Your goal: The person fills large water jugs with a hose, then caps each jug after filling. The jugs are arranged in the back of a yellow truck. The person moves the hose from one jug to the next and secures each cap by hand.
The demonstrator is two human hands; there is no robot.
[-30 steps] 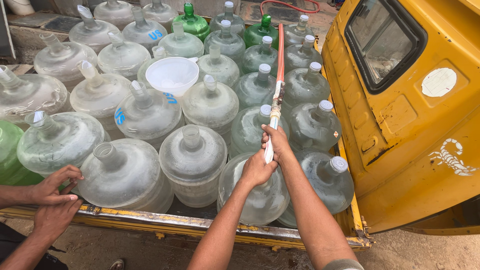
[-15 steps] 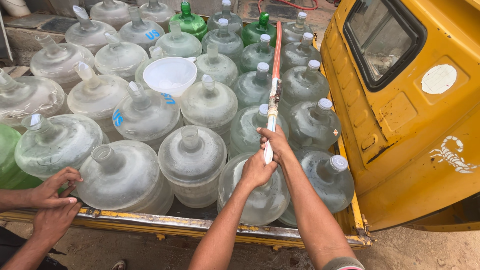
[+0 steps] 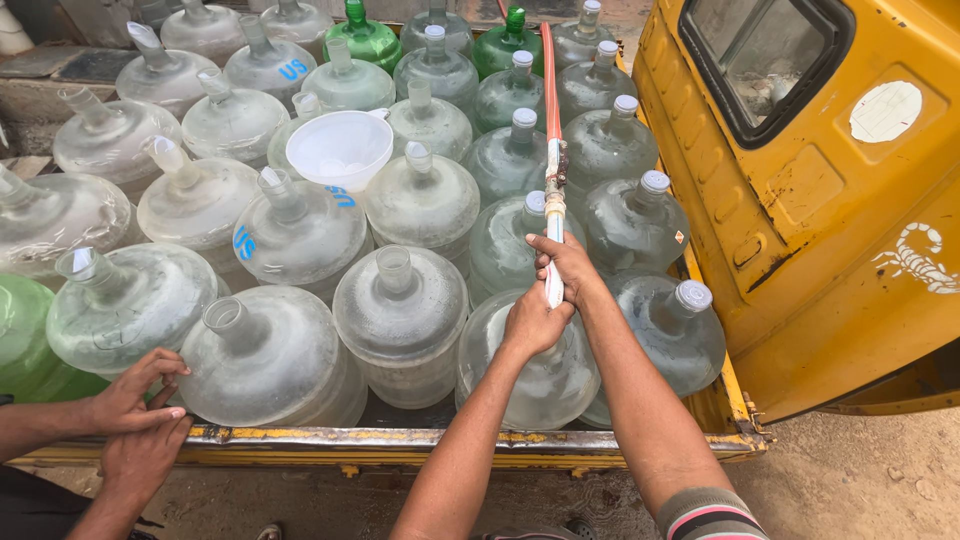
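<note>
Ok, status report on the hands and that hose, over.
Left hand and right hand both gripping the hose end over a clear jug. Another person's hands rest on the truck bed edge. Capped jugs crowd alongside.

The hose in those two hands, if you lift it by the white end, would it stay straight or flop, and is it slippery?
The hose would probably sag: it lies draped over the jug tops, following them. The white end under the left hand and right hand looks stiffer, like a rigid pipe piece. Slipperiness is hard to judge; no wetness shows clearly.
</note>
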